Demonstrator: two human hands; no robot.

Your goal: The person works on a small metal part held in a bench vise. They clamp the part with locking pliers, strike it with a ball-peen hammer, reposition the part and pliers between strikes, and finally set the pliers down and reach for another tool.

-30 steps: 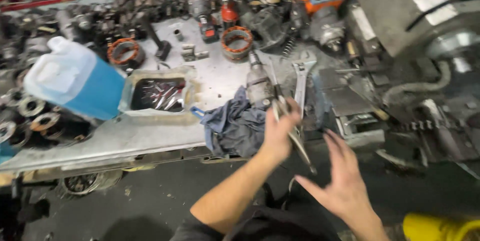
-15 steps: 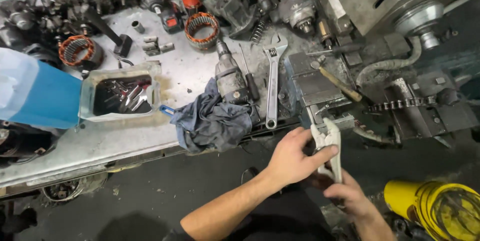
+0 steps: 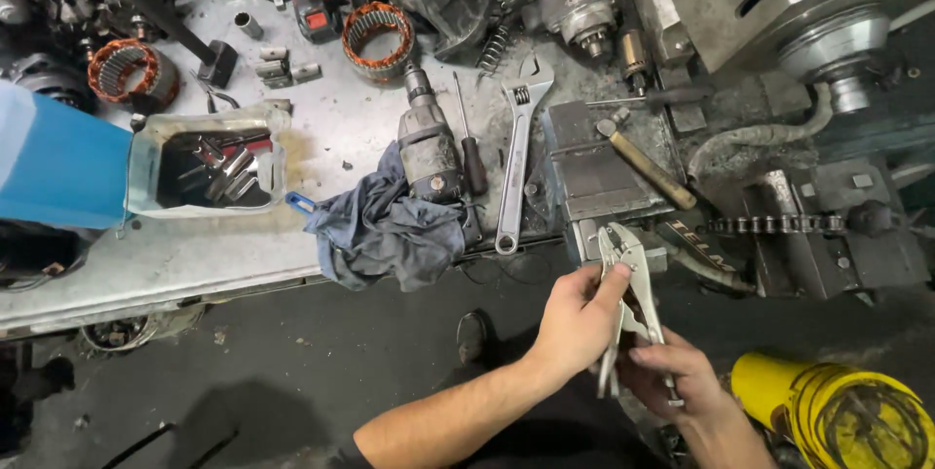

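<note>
gripping a pair of locking pliers [image 3: 628,279], both hands are closed on the tool in front of the worktop [image 3: 195,245], below its front edge and over the dark floor [image 3: 292,362]. the left hand [image 3: 577,318] wraps around the upper part of the handles, thumb lying along the metal just under the jaws. the right hand [image 3: 672,372] holds the lower end of the handles, fingers curled round them. the pliers stand nearly upright, jaws pointing up toward the worktop's edge; whether the jaws are shut tight i cannot tell.

on the worktop, just left of the hands, lies a crumpled blue-grey rag [image 3: 385,230], hanging partly over the edge. an old electric drill [image 3: 426,143] rests with its rear end on the rag. beside it to the right lie a dark-handled screwdriver [image 3: 469,152] and then an adjustable wrench [image 3: 516,152], both pointing away from the person. farther left sits a cut-open plastic container [image 3: 209,172] holding small metal parts, and next to it a blue jug [image 3: 58,167]. two copper-wound stators [image 3: 378,36] lie near the back, one on the left and one toward the middle. to the right stands a grey metal block [image 3: 599,172] with a brass-coloured rod [image 3: 648,172] on it, and a roller chain [image 3: 769,225] runs beyond that. a yellow cylinder [image 3: 828,415] lies on the floor, near the right hand.
</note>
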